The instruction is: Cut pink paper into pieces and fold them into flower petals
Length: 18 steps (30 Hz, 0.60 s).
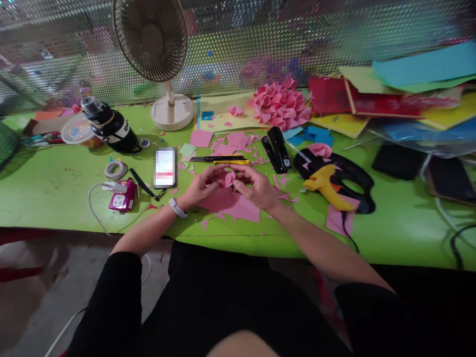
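Note:
Between my two hands is a small folded piece of pink paper (228,179). My left hand (204,186), with a white band at the wrist, pinches its left side. From the right, my right hand (256,186) closes its fingers on the same piece. Beneath them lies a larger pink paper sheet (243,207) with cut scraps around it. Just beyond my fingertips rest a yellow utility knife (232,159) and a dark slim tool beside it. A black stapler (275,149) stands past my right hand. Further back is a heap of folded pink paper pieces (280,105).
A phone (164,167), a tape roll (115,170) and a purple power adapter (122,197) lie to the left. Behind them are a black bottle (113,130) and a fan (171,113). On the right, a yellow glue gun (327,186) trails a cord near stacked coloured paper (427,67).

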### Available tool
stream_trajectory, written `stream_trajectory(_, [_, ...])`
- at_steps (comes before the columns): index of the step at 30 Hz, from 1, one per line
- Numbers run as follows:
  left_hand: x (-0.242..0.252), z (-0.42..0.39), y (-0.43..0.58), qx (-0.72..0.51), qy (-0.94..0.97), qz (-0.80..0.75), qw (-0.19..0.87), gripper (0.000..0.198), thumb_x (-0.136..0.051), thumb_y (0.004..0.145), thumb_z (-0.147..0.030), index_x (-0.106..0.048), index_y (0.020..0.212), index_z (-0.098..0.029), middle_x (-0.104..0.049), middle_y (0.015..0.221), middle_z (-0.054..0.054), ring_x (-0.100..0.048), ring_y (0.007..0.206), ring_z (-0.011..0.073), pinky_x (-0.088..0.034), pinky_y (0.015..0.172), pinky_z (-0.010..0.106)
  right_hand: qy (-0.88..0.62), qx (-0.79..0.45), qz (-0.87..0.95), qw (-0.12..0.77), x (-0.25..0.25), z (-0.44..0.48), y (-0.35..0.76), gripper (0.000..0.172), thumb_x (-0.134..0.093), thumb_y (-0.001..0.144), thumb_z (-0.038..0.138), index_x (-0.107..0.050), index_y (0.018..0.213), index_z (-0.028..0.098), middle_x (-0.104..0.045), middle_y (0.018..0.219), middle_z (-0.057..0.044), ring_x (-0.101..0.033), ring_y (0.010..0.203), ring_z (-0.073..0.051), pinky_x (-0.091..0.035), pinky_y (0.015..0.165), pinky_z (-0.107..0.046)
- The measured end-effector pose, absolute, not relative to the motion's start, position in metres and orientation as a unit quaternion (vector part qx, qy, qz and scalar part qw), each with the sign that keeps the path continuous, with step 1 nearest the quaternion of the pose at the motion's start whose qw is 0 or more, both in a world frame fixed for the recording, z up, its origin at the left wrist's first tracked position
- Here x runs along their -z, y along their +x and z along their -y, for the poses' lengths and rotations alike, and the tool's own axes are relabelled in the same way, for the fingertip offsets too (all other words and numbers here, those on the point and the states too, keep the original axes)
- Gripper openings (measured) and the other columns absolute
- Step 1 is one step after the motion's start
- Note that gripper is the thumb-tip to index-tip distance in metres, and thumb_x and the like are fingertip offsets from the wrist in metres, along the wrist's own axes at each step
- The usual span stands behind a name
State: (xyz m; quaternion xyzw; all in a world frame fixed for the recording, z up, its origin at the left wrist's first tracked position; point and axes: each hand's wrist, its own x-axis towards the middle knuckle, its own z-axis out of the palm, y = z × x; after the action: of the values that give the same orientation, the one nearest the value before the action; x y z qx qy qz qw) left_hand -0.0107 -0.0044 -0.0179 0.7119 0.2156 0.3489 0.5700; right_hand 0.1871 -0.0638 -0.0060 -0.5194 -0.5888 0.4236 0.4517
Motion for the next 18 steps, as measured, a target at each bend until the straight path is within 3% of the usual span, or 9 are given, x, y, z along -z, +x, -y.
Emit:
stream_trajectory(6, [0.0187, 0.0032, -0.0094, -0.352, 0.68, -0.207, 0.608, 0.047, -0.056, 0.089, -0.016, -0.052, 0.136, -0.023, -0.062, 0.126, 0.012, -0.063, 0.111, 0.0206, -0.057, 0.085, 0.031, -0.491, -0.446, 0.591, 0.46, 0.0121, 0.0626, 0.1899, 0.044, -0.062, 0.087, 0.035, -0.061, 0.129, 0.021, -0.072, 0.103, -0.008, -0.068, 0.09, -0.021, -0.059, 0.079, -0.039])
stream_trajectory(18, [0.0143, 0.0041, -0.0096, -0.345, 0.664, -0.218, 0.627, 0.049, -0.059, 0.087, -0.018, -0.053, 0.136, -0.022, -0.064, 0.123, 0.012, -0.064, 0.106, 0.0195, -0.056, 0.082, 0.03, -0.483, -0.457, 0.592, 0.455, 0.0078, 0.0626, 0.1909, 0.042, -0.062, 0.086, 0.03, -0.062, 0.127, 0.021, -0.071, 0.097, -0.006, -0.067, 0.084, -0.019, -0.058, 0.075, -0.037])
